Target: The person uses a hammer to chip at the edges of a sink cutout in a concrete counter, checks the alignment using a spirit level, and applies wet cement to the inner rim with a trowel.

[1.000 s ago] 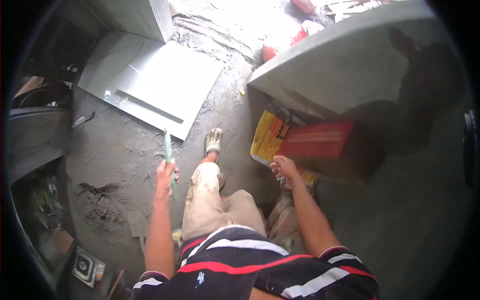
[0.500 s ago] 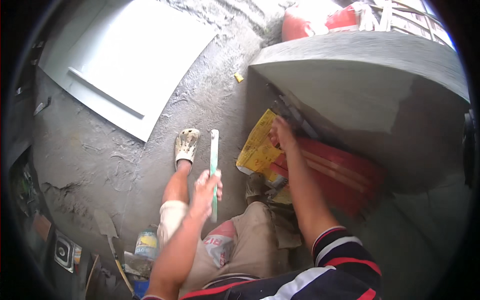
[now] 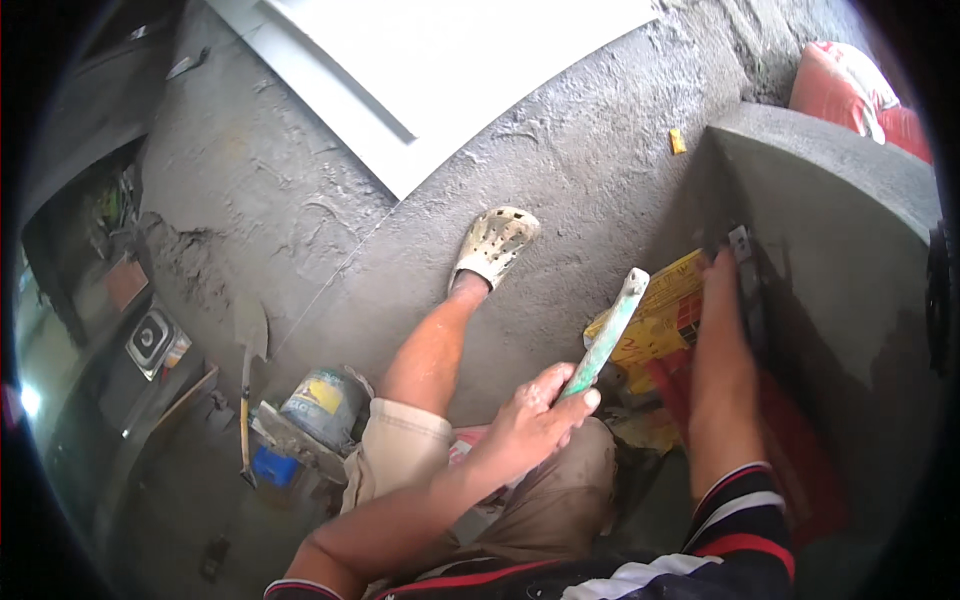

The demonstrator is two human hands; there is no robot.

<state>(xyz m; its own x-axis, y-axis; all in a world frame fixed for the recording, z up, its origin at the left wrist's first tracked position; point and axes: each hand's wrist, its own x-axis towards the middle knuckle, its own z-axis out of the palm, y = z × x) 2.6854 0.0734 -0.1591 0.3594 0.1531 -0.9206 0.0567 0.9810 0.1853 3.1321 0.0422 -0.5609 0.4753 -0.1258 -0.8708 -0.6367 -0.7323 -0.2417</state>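
My left hand (image 3: pixel 535 425) is wrapped round the lower part of a narrow stick (image 3: pixel 608 345), pale at its worn tip and green further down. The stick slants up and to the right above my knee. My right hand (image 3: pixel 718 265) reaches down by the wall, at the upper edge of a yellow printed sack or sheet (image 3: pixel 655 318). A grey metal piece (image 3: pixel 740 243) shows right beside its fingers, which are blurred and partly hidden. Below my right forearm lies a red, box-like thing (image 3: pixel 800 450), partly covered by the arm.
A large white panel (image 3: pixel 350 95) lies on rough concrete ahead. The grey low wall (image 3: pixel 830 220) bounds the right, with red-and-white sacks (image 3: pixel 845 90) behind it. At left are a trowel-like shovel (image 3: pixel 250 335), a mortar-smeared bucket (image 3: pixel 325 405) and a blue container (image 3: pixel 273 466).
The view has swung left, so the scene sits further right. My left hand has tilted the stick from upright to slanting right. My right hand has moved closer to the wall and metal piece.
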